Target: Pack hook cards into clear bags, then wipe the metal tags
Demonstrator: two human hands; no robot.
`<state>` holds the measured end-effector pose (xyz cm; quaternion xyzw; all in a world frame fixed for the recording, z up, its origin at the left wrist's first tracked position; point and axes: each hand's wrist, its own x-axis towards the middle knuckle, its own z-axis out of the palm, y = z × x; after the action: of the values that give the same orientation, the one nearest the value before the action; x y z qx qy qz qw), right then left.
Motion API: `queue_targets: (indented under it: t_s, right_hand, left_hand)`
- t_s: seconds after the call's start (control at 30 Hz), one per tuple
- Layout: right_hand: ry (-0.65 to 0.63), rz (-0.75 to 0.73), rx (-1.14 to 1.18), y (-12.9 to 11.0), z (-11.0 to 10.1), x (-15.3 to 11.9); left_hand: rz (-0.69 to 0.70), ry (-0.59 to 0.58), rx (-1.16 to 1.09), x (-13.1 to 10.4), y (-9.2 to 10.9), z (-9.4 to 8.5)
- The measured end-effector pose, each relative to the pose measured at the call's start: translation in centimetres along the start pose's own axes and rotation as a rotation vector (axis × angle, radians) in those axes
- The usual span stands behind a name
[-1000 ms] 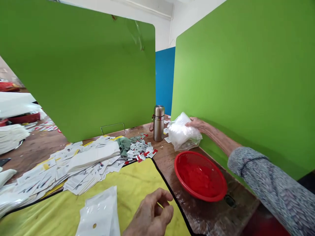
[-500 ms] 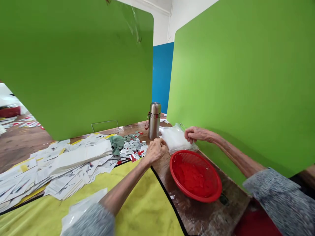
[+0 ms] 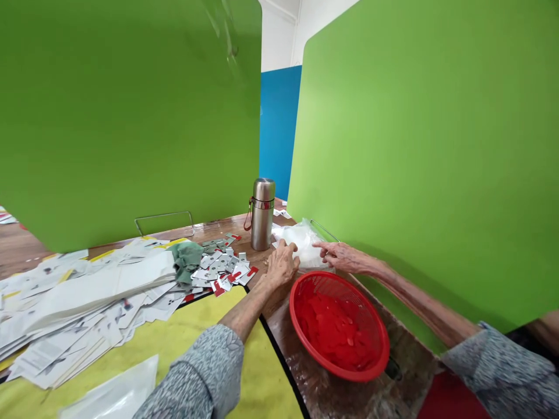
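A stack of clear plastic bags (image 3: 301, 240) lies beyond the red basket, between my two hands. My left hand (image 3: 283, 263) is at its near left edge, fingers bent and apart, with nothing visible in them. At its right side my right hand (image 3: 343, 256) points its index finger over the plastic while the other fingers curl loosely; it holds nothing I can see. The red plastic basket (image 3: 297, 343), filled with red pieces, stands just below both hands. A steel thermos (image 3: 262, 221) with a red strap stands upright to the left of the bags.
Piled white printed cards (image 3: 105, 291) cover the left, with a green cloth (image 3: 186, 259) and small grey-and-red metal-looking pieces (image 3: 225, 267) beside them. A yellow mat (image 3: 187, 337) lies in front, bearing a clear bag (image 3: 117, 393). Green partitions (image 3: 414, 145) rise behind and at right.
My right hand has moved left over the bags and stretched out its index finger. The fingers of my left hand have spread from a pinch. The view has shifted slightly right.
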<state>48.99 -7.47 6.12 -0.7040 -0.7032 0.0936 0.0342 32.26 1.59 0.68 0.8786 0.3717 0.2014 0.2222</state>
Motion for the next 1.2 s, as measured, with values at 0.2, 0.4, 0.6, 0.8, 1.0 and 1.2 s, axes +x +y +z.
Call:
queue_targets:
  t_s: [0.2, 0.4, 0.6, 0.8, 1.0, 1.2]
  right_hand:
    - [-0.038, -0.118, -0.104, 0.6, 1.5, 1.3]
    - [-0.048, -0.162, -0.171, 0.8, 2.0, 3.1]
    - [0.089, -0.147, -0.052, 0.2, 1.0, 2.8]
    - [0.228, -0.075, 0.207, 0.0, 0.1, 1.6]
    - [0.358, -0.024, 0.425, -0.5, -0.2, -0.2]
    - [0.548, -0.051, 0.469, -3.0, -1.6, -2.2]
  left_hand:
    - [-0.086, 0.084, -0.017, 1.3, 0.4, 0.3]
    - [-0.096, 0.106, -0.042, 2.1, 0.2, 0.3]
    - [-0.018, 0.076, -0.038, 1.2, 0.2, 0.5]
    - [0.092, -0.048, 0.014, 0.3, 0.2, 0.7]
    - [0.056, -0.102, 0.081, 0.3, 0.4, 0.8]
    - [-0.021, -0.086, 0.086, 0.9, 0.3, 2.2]
